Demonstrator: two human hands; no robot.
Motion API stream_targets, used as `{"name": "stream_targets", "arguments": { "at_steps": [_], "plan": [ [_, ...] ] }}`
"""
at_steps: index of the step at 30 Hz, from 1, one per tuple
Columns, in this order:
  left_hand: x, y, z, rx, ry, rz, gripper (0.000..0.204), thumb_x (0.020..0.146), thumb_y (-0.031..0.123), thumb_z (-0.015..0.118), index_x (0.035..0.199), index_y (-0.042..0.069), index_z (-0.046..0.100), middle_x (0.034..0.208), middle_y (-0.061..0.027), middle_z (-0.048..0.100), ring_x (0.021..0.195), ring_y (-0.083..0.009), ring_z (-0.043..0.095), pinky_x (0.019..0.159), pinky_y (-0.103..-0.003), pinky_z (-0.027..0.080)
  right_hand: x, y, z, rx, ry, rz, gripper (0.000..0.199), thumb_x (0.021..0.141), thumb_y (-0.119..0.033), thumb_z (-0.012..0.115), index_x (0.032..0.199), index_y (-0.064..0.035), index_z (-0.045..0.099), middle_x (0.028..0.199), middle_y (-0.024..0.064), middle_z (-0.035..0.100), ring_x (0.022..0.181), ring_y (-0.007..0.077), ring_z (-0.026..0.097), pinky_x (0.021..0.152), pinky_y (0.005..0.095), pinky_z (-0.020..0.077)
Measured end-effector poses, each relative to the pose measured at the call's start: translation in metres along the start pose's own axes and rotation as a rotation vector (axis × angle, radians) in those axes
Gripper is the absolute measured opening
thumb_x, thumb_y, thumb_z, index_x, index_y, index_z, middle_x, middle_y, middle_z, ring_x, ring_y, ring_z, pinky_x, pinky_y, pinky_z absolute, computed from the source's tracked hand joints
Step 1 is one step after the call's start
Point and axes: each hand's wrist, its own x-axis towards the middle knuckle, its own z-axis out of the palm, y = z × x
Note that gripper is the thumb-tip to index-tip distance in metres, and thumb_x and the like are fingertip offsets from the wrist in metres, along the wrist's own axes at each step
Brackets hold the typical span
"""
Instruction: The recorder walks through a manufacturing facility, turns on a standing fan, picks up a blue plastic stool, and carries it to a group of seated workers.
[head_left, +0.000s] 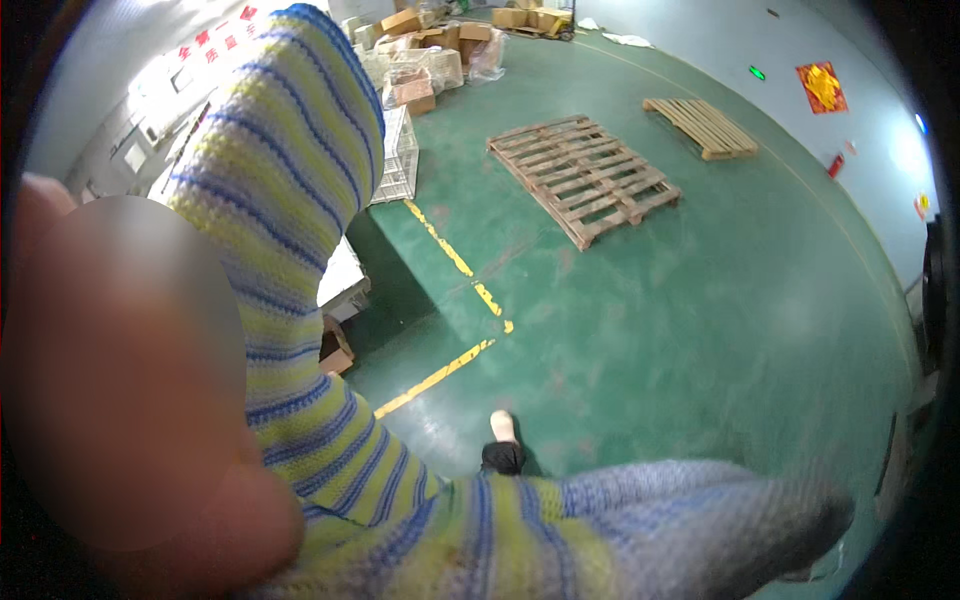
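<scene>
Very close to the camera, a striped knitted glove (300, 270) in yellow-green and blue fills the left and lower part of the head view. One end rises to a blue edge at the top. Its greyish part (700, 520) stretches right to a dark, blurred tip. At the left edge my left hand (200, 490) is bare, out of focus and partly covered by a blurred disc. Its rounded fingertip presses against the knit. My right hand cannot be made out; whether it is inside the glove is hidden.
A foot below a black trouser leg (503, 458) stands on the green floor (600, 350). Yellow lines (435, 380) mark the floor. Farther off are two wooden pallets, a brown one (590, 175) and a paler one (702, 128). Cardboard boxes (415, 90) and a white crate (400, 155) stand at back left.
</scene>
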Motion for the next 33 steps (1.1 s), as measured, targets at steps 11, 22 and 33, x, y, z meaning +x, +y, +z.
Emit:
{"name": "stream_targets", "arguments": {
  "at_steps": [11, 22, 33],
  "plan": [
    [-0.011, -0.282, 0.139, 0.174, 0.211, -0.193, 0.079, 0.083, 0.021, 0.077, 0.149, 0.003, 0.038, 0.136, -0.0189, 0.056, 0.097, -0.0194, 0.063, 0.080, -0.028, 0.051, 0.214, -0.257, 0.032, -0.001, -0.299, -0.282, 0.047, 0.095, -0.044, 0.053, 0.117, -0.0064, 0.070, 0.120, 0.0226, 0.067, 0.115, 0.0417, 0.061, 0.098, 0.0449, 0.0479],
    [-0.245, -0.632, 0.292, 0.236, -0.729, -0.956, 0.036, 0.085, 0.002, 0.058, 0.119, 0.010, 0.065, 0.101, -0.0165, 0.066, 0.091, -0.0378, 0.064, 0.075, -0.044, 0.052, 0.560, -0.441, 0.050, -0.066, -0.731, 0.129, 0.106, 0.086, -0.046, 0.069, 0.161, -0.0042, 0.008, 0.156, 0.0230, 0.039, 0.140, 0.0413, 0.042, 0.112, 0.0449, 0.0369],
    [-0.494, -0.785, 0.239, 0.409, -0.857, -1.998, 0.027, 0.083, 0.026, 0.066, 0.101, 0.009, 0.077, 0.096, -0.0129, 0.076, 0.086, -0.0292, 0.072, 0.077, -0.041, 0.057, 0.867, -0.910, -0.104, -0.110, -0.808, -0.132, 0.040, 0.099, -0.037, 0.052, 0.097, -0.0023, 0.071, 0.083, 0.0094, 0.072, 0.071, 0.0241, 0.068, 0.067, 0.0401, 0.0545]
  ]
}}
